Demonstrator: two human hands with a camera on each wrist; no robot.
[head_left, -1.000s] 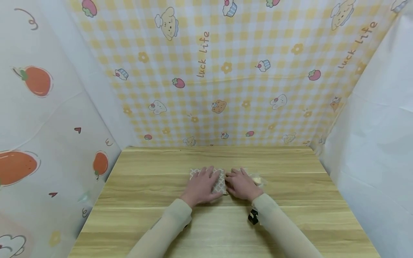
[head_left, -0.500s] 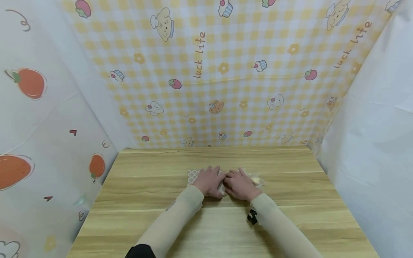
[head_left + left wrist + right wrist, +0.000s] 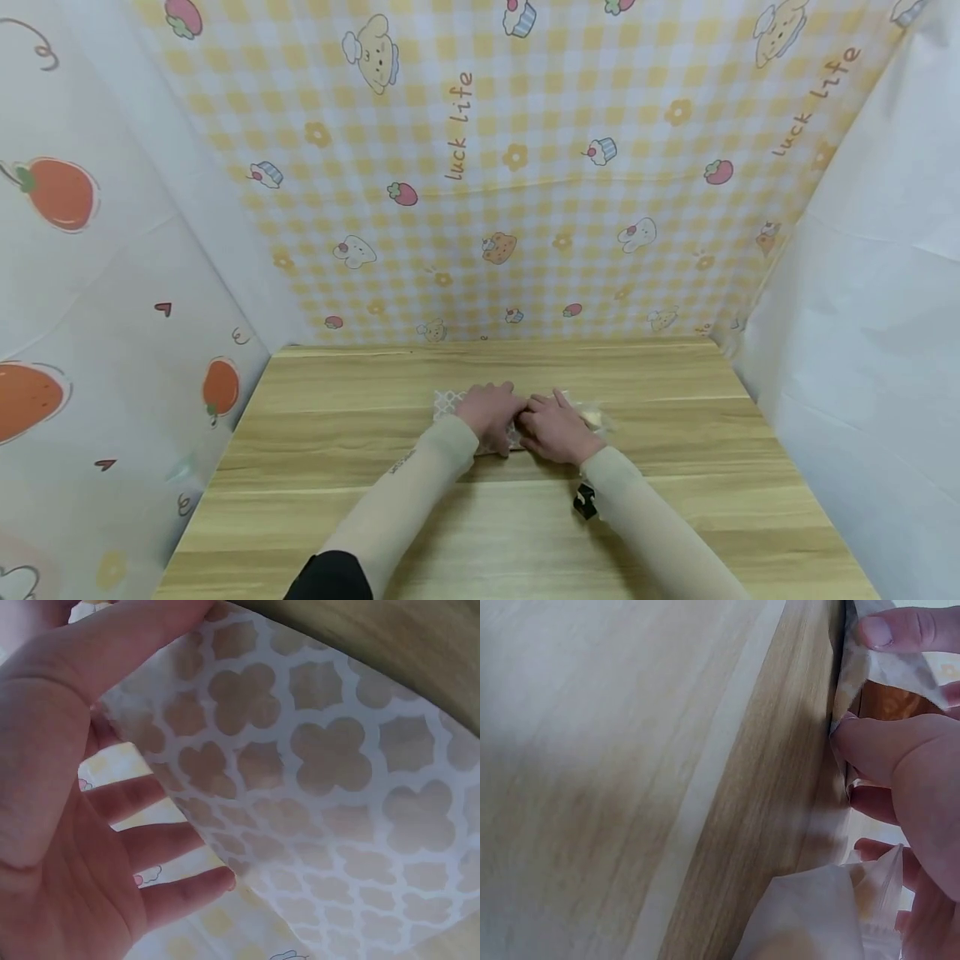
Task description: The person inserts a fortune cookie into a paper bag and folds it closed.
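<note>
A flat paper bag [image 3: 447,403] with a white lattice pattern lies on the wooden table. My left hand [image 3: 491,412] holds its right end; in the left wrist view the thumb crosses the paper [image 3: 315,750] while the fingers spread past its edge. Right beside it, my right hand [image 3: 553,429] pinches the bag's edge between thumb and finger. The right wrist view shows the mouth parted there, with a glossy orange-brown surface [image 3: 892,701] inside. A translucent plastic packet [image 3: 810,915] with something pale in it sits under and beside my right hand.
The wooden tabletop [image 3: 480,533] ends at a yellow checked cloth [image 3: 525,275] behind. A white printed sheet [image 3: 135,275] hangs at the left, and a plain white one [image 3: 847,275] at the right. A black device [image 3: 585,502] is strapped under my right wrist.
My left hand has slid right along the paper bag, from resting spread on it to holding its right end against my right hand. The right hand stays nearly in place.
</note>
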